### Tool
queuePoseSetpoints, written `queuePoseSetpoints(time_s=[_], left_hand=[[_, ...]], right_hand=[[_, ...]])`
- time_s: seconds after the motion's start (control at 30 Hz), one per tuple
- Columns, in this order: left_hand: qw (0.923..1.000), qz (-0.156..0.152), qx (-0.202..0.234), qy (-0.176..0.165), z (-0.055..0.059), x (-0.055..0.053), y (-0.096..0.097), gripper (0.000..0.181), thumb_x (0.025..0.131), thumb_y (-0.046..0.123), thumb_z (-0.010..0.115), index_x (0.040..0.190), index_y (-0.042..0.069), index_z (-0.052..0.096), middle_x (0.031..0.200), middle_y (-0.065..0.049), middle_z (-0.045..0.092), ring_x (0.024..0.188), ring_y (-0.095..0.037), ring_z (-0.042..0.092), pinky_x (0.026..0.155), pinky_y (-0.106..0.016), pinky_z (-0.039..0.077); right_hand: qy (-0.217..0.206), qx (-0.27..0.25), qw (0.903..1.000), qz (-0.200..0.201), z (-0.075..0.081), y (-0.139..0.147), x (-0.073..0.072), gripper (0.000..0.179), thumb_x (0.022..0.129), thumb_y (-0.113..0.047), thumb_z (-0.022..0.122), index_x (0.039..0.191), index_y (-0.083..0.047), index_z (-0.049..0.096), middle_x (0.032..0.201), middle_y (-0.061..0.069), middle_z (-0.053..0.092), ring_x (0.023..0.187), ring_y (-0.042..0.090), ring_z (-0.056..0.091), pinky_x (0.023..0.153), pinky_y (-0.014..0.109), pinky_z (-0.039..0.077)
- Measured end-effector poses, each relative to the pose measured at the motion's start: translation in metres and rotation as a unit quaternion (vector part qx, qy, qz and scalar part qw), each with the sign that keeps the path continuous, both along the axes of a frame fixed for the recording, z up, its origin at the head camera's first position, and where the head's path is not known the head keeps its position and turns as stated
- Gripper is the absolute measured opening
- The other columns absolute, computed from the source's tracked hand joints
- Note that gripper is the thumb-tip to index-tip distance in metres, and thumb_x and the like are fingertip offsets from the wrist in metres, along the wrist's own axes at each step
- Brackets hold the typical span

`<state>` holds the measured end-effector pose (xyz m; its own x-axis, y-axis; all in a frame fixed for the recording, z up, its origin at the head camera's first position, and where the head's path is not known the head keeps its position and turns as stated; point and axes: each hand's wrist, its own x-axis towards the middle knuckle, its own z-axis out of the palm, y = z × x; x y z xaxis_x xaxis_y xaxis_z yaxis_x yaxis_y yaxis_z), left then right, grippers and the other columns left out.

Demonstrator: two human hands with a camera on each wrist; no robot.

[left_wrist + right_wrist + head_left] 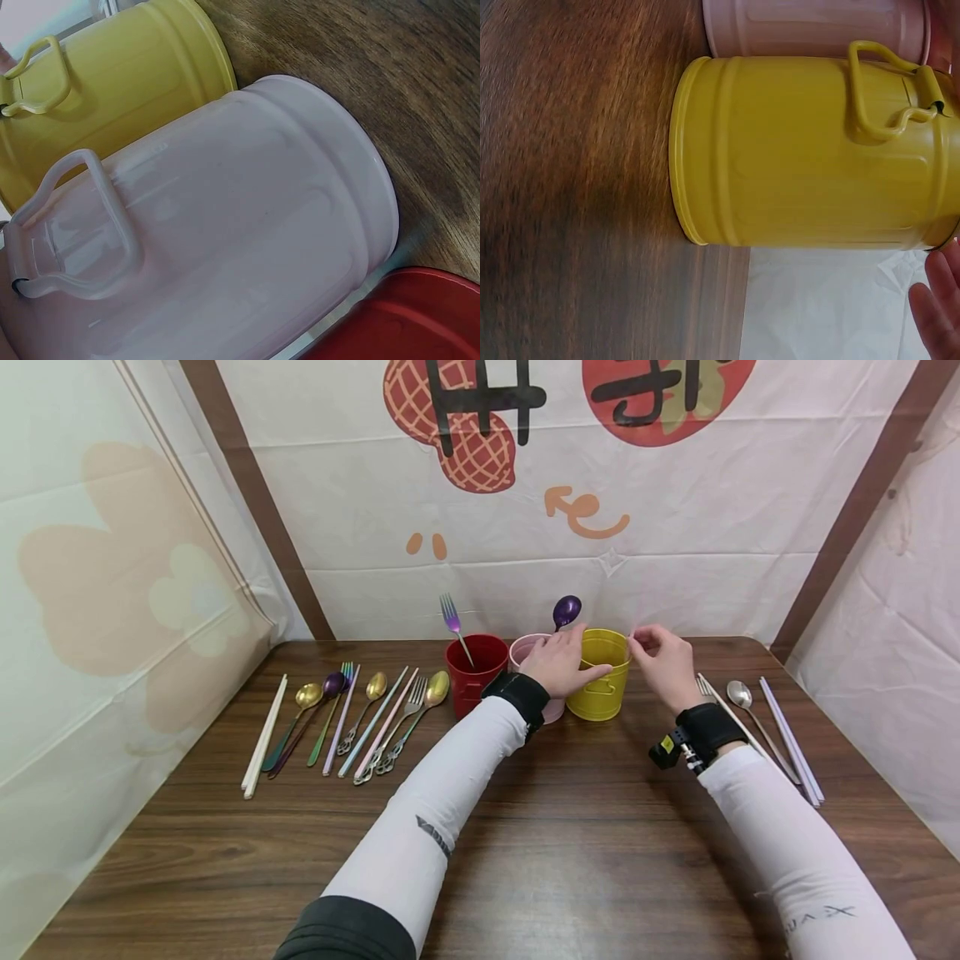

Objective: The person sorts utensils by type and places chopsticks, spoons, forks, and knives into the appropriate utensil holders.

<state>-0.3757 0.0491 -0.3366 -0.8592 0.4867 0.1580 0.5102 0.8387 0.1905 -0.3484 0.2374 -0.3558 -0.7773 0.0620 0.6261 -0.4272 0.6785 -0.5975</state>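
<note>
A yellow bucket (597,693) stands at the right of a row of three small metal buckets. My right hand (664,667) is at its right rim, thumb and fingers pinching the edge; some of its fingers (932,319) show past the rim in the right wrist view. Reaching over the pink bucket (225,217), my left hand (557,662) has its fingers and thumb stretched out toward the yellow bucket's left rim. Whether it touches that rim cannot be seen. A purple spoon (567,610) stands up behind the left hand, apparently in the pink bucket.
The red bucket (467,689) at the left holds a rainbow-coloured fork (452,618). Several spoons, forks and chopsticks (262,739) lie in a row on the left of the wooden table (570,860). Another spoon (741,696) and chopsticks (791,739) lie on the right.
</note>
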Motion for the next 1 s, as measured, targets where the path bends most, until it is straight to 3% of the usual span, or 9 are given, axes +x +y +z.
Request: queuePoseSetpoints(time_s=[0.13,0.47,0.83,1.0], left_hand=[[1.0,0.001,0.005,-0.001,-0.002,-0.002,0.0,0.085,0.09,0.069,0.045,0.15,0.013,0.025,0.148,-0.005,0.042,0.135,-0.019,0.037,0.111,-0.044,0.027],[0.9999,0.002,-0.008,0.009,0.0,0.0,0.0,0.084,0.09,0.07,0.043,0.149,0.012,0.025,0.146,-0.006,0.045,0.135,-0.019,0.038,0.111,-0.042,0.028],[0.9999,-0.005,-0.004,0.012,-0.001,0.0,-0.001,0.082,0.09,0.07,0.044,0.146,0.012,0.029,0.139,-0.005,0.05,0.131,-0.018,0.042,0.108,-0.042,0.031],[0.9999,-0.002,-0.004,0.01,0.0,0.001,-0.001,0.082,0.09,0.07,0.044,0.147,0.012,0.029,0.139,-0.005,0.049,0.132,-0.018,0.041,0.109,-0.041,0.03]], right_hand=[[-0.01,-0.005,0.9999,0.004,-0.001,0.0,-0.001,0.018,0.094,-0.008,0.064,0.104,0.007,0.064,0.097,0.022,0.067,0.089,0.032,0.063,0.071,0.024,0.042],[-0.026,-0.008,0.9996,0.007,-0.002,0.002,0.0,0.021,0.096,-0.01,0.061,0.108,0.007,0.062,0.102,0.023,0.065,0.093,0.034,0.063,0.079,0.043,0.049],[-0.028,0.013,0.9995,0.011,0.005,0.009,0.003,0.021,0.096,-0.011,0.062,0.107,0.007,0.063,0.1,0.023,0.066,0.09,0.033,0.064,0.075,0.028,0.046],[-0.033,0.04,0.9985,0.015,0.011,0.02,0.009,0.023,0.097,-0.011,0.06,0.109,0.007,0.062,0.102,0.023,0.065,0.091,0.033,0.062,0.08,0.043,0.049]])
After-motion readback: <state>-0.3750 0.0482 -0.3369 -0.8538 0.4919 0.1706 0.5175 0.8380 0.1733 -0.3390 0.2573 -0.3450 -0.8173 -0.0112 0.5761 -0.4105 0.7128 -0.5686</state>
